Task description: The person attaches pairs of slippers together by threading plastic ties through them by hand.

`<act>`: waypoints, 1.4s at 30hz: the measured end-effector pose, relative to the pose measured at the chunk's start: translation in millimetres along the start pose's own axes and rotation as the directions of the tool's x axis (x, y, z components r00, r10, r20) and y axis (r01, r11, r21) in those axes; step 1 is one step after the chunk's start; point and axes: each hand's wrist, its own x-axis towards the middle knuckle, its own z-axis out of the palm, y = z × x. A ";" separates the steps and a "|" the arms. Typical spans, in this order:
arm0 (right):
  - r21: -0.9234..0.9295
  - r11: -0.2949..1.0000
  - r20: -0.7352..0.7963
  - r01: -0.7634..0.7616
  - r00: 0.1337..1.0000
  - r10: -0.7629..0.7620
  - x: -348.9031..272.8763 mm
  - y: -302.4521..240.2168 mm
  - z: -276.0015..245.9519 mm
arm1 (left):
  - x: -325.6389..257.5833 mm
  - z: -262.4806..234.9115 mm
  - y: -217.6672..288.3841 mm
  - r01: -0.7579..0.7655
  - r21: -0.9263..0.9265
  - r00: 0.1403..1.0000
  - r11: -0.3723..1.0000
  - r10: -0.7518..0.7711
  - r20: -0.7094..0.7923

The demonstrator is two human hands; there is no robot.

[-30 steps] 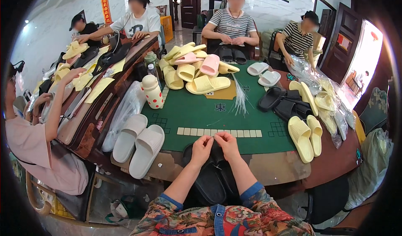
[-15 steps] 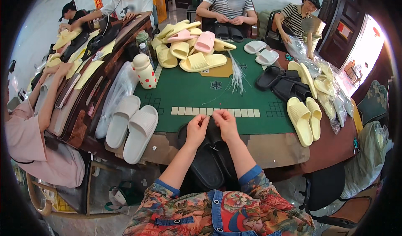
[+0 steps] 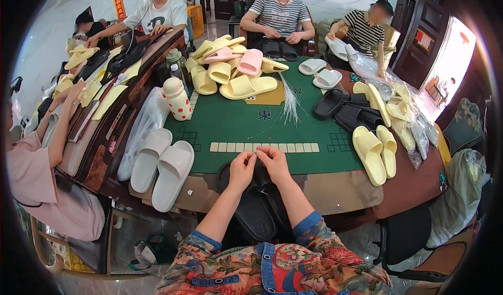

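Pinching narrowly above the black slippers [image 3: 255, 219], left hand [image 3: 242, 171] and right hand [image 3: 274, 165] meet, on what I cannot tell.

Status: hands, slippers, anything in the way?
Left hand, right hand: pinched, close together; anything held too small to tell. Black slippers below, partly hidden by forearms.

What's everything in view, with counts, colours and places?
Black slide sandals: at least two, black, bottom centre
Grey slide sandals: two, pale grey, front left
Sandal pile: many, yellow and pink, far side
Dotted bottle: one, cream with red, left
Strand bundle: one, white, centre
White sandals: two, white, far right
Black sandal heap: several, black, right
Yellow sandals: two, yellow, front right
Table mat: one, green, centre
Plastic bags: several, clear, both sides
Co-workers: five, mixed colours, left, back and right
Left hand: one, bare, pinched, centre
Right hand: one, bare, pinched, centre
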 end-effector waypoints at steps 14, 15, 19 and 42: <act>0.018 0.997 0.014 0.070 0.997 -0.071 3.2 13.0 -4.5 | 1.5 2.1 -2.5 -0.001 0.019 1.000 1.000 0.001 0.030; 0.005 0.999 -0.005 0.052 0.999 -0.052 1.6 9.6 -2.4 | 0.0 1.0 -1.2 0.005 0.021 1.000 1.000 -0.006 0.030; 0.170 0.985 -0.095 -0.025 0.995 0.042 3.6 -3.9 -1.8 | 1.1 -0.7 2.5 0.012 -0.037 1.000 0.999 -0.012 0.009; -0.010 0.996 -0.053 0.089 0.995 -0.090 -0.3 0.3 0.4 | -1.7 6.2 6.0 -0.227 0.293 0.972 0.929 0.234 0.012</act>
